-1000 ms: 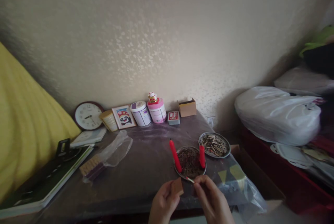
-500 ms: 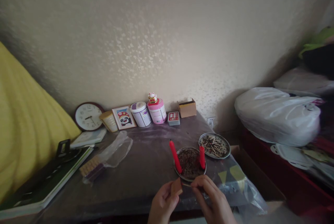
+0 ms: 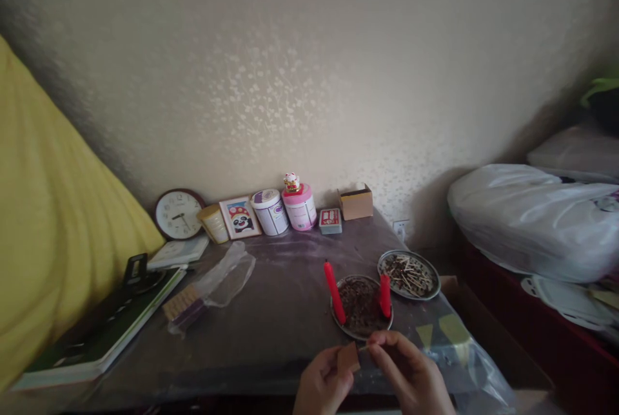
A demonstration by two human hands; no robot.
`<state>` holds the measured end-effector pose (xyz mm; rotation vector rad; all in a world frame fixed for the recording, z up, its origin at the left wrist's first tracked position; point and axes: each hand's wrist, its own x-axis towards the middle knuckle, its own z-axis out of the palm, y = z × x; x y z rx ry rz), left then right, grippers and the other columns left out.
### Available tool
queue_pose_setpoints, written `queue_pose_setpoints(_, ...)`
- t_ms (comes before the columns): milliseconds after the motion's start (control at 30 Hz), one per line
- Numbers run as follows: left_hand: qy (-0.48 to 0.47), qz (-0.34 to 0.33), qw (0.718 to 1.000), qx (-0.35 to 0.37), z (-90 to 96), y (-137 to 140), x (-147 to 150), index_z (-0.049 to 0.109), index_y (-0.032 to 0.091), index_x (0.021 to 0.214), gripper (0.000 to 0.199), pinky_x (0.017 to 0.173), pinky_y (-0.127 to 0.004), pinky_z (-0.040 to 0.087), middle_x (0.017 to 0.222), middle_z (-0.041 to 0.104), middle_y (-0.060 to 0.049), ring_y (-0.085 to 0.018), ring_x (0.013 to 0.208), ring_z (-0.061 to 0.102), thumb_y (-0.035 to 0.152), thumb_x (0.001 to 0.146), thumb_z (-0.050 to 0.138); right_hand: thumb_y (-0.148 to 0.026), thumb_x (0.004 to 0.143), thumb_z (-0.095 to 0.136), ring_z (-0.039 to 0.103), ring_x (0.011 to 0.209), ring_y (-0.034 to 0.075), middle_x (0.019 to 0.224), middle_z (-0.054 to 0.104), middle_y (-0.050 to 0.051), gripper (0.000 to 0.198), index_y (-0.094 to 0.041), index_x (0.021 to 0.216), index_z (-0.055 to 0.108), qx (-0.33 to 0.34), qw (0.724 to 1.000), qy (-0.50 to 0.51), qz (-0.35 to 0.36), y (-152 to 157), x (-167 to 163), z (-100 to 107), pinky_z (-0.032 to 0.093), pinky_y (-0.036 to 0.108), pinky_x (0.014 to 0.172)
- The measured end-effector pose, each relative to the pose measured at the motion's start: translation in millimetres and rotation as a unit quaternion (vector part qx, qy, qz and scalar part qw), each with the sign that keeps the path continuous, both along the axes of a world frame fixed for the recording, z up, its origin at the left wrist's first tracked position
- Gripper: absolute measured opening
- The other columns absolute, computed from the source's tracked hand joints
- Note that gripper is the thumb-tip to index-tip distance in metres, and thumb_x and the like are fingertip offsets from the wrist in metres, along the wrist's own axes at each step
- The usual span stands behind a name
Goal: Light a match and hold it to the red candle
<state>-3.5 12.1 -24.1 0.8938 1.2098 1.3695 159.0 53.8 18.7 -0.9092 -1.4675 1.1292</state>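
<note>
A small brown matchbox (image 3: pixel 349 358) is gripped between the thumb and fingers of my left hand (image 3: pixel 323 381). My right hand (image 3: pixel 403 366) pinches a thin matchstick (image 3: pixel 363 347), its tip at the box's right side; I cannot tell whether they touch. No flame shows. Just beyond my hands stands a round dish (image 3: pixel 355 334) of dark, crumbly material. A taller red candle (image 3: pixel 334 292) leans at its left side, and a shorter red candle (image 3: pixel 385 296) stands at its right. Behind and to the right, a second dish (image 3: pixel 438 287) holds many used matchsticks (image 3: pixel 409 275).
Along the wall stand a clock (image 3: pixel 180 214), a panda picture (image 3: pixel 240 218), two canisters (image 3: pixel 271 212), a card box (image 3: pixel 330 221) and a cardboard box (image 3: pixel 356 203). At left lie a plastic-wrapped pack (image 3: pixel 186 305) and a green board (image 3: pixel 97 331). A white bag (image 3: pixel 527 218) sits at right.
The whole scene has shifted slightly right in view as the head turned. The matchstick now sits closer to the matchbox, its tip at the box's side. Both hands keep their hold.
</note>
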Motion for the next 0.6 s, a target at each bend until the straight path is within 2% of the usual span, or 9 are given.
queue_pose_setpoints(200, 0.018, 0.013, 1.000, -0.007, -1.7, 0, 0, 0.072, 0.015, 0.095, 0.062, 0.069, -0.037, 0.050, 0.094, 0.076, -0.016, -0.032, 0.088, 0.068, 0.064, 0.056, 0.073, -0.042, 0.079, 0.068, 0.069, 0.067, 0.019, 0.073, 0.072, 0.004, 0.022, -0.020, 0.080, 0.068, 0.014, 1.000, -0.002, -0.017, -2, -1, 5, 0.056, 0.020, 0.061)
queue_pose_setpoints(333, -0.039, 0.039, 0.998, 0.003, -0.3, -1, 2, 0.071, 0.016, 0.091, 0.058, 0.063, -0.034, 0.050, 0.090, 0.076, -0.016, -0.029, 0.082, 0.068, 0.058, 0.051, 0.079, -0.040, 0.082, 0.066, 0.071, 0.070, 0.019, 0.075, 0.074, 0.004, 0.020, -0.021, 0.080, 0.068, 0.061, 0.997, -0.047, -0.029, -5, 1, 8, 0.056, 0.018, 0.065)
queue_pose_setpoints(467, -0.050, 0.029, 0.998, 0.000, 1.7, -2, 1, 0.070, 0.015, 0.093, 0.060, 0.050, -0.028, 0.043, 0.076, 0.075, -0.010, -0.018, 0.056, 0.061, 0.059, 0.053, 0.078, -0.040, 0.083, 0.065, 0.071, 0.070, 0.019, 0.076, 0.075, 0.003, 0.018, -0.022, 0.080, 0.069, 0.112, 0.989, -0.079, -0.057, -10, 0, 12, 0.055, 0.018, 0.067)
queue_pose_setpoints(600, -0.036, 0.024, 0.999, -0.005, 4.1, -1, 0, 0.069, 0.014, 0.094, 0.067, 0.039, -0.025, 0.031, 0.049, 0.060, 0.001, -0.009, 0.035, 0.043, 0.066, 0.052, 0.075, -0.040, 0.085, 0.062, 0.070, 0.067, 0.019, 0.074, 0.074, 0.004, 0.018, -0.023, 0.079, 0.067, 0.155, 0.981, -0.082, -0.086, -13, 1, 16, 0.056, 0.020, 0.066)
